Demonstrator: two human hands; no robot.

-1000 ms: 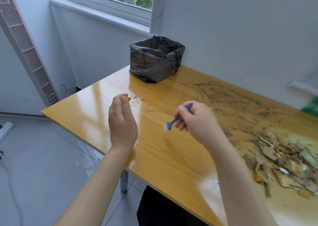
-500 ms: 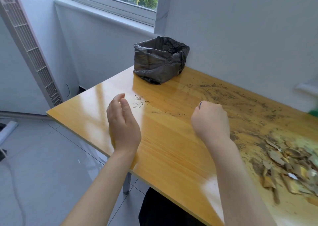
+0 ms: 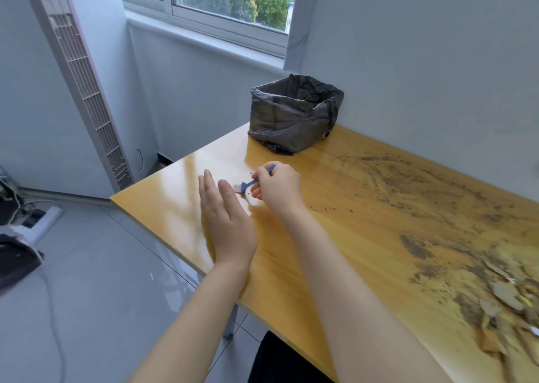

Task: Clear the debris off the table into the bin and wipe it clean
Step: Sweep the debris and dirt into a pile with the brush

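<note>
Debris of brown cardboard scraps and dark grit (image 3: 501, 295): one heap at the right near edge of the one glossy yellow wooden table (image 3: 335, 236), with grit smeared across the top toward the far corner. One square bin lined with a grey plastic bag (image 3: 291, 120) stands upright on that corner. One small blue-handled brush (image 3: 256, 180), pinched in the right hand (image 3: 280, 190), bristles at the tabletop. Left hand (image 3: 227, 225) has straight fingers, just beside the bristles, holding nothing.

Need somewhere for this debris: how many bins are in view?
1. The bin stands on the table at its far corner; others may sit outside the frame.
</note>
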